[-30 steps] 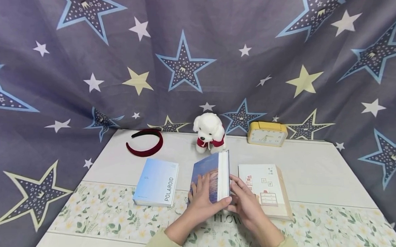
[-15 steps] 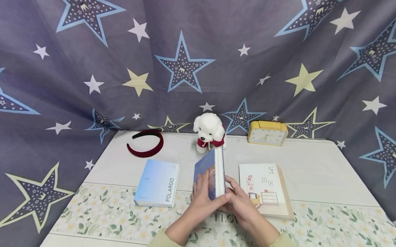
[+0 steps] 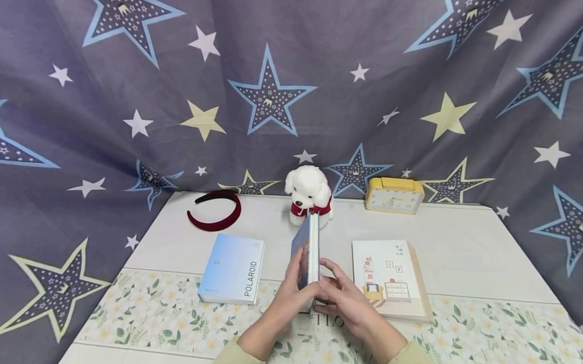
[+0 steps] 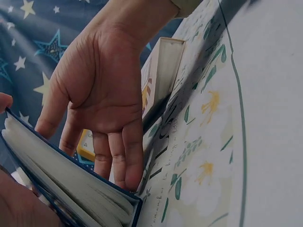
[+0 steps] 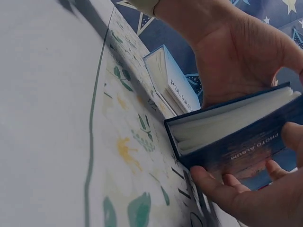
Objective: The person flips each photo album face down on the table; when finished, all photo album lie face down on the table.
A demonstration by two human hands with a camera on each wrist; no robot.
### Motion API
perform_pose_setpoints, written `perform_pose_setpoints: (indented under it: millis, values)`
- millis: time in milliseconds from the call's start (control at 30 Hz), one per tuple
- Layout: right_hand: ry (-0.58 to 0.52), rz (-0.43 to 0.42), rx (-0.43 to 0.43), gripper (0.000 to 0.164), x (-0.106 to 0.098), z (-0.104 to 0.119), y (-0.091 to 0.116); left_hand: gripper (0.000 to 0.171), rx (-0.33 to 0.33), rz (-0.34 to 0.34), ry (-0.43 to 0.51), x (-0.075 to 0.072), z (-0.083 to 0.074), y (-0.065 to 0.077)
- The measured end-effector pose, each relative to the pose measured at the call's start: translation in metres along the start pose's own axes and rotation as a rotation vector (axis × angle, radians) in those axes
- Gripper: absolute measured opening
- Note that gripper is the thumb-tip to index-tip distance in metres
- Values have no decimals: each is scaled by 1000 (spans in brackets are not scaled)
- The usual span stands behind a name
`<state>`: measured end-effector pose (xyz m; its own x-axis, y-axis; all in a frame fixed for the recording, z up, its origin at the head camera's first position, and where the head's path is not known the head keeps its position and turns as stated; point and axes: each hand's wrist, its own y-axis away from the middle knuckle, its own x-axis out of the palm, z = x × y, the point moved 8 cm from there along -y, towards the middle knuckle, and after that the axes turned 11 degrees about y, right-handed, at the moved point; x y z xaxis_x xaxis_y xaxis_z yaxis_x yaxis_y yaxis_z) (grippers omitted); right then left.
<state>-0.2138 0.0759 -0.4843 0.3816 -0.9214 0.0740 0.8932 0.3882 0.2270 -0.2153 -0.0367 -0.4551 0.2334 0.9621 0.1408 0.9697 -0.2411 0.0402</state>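
A blue photo album stands on edge between both hands, its cream page block facing up toward the head camera. My left hand holds the left cover, with the thumb over the near edge. On the opposite cover lie the fingers of my right hand. In the right wrist view the cover of the photo album reads PHOTO ALBUM, and fingertips of the right hand touch it. The left wrist view shows the right hand's palm facing the album's page edges; its fingertips reach the cover's lower edge.
A blue POLAROID book lies left of the hands, a white illustrated book right. Behind are a dark red headband, a white plush dog close past the album, and a yellow clock. A starry curtain backs the table.
The photo album has turned more upright and shifted left, so its left cover shows less. The right hand has moved left with it, and the left hand has turned along the cover.
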Motion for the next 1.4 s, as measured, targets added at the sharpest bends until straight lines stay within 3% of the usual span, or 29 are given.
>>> perform_pose_setpoints:
  millis: [400,900,1167,1400]
  values:
    - [81,32,-11,63,6,-3,-3,82,47,-6,138,-9,-5,3]
    - [109,-64,-24,61,2,0,-1,86,145,-25,287,-19,-19,5]
    - [107,-133,1,77,-7,-4,2,82,149,-55,328,-29,-17,8]
    - [130,-153,14,76,-10,-7,3,68,115,-85,464,-41,-9,9]
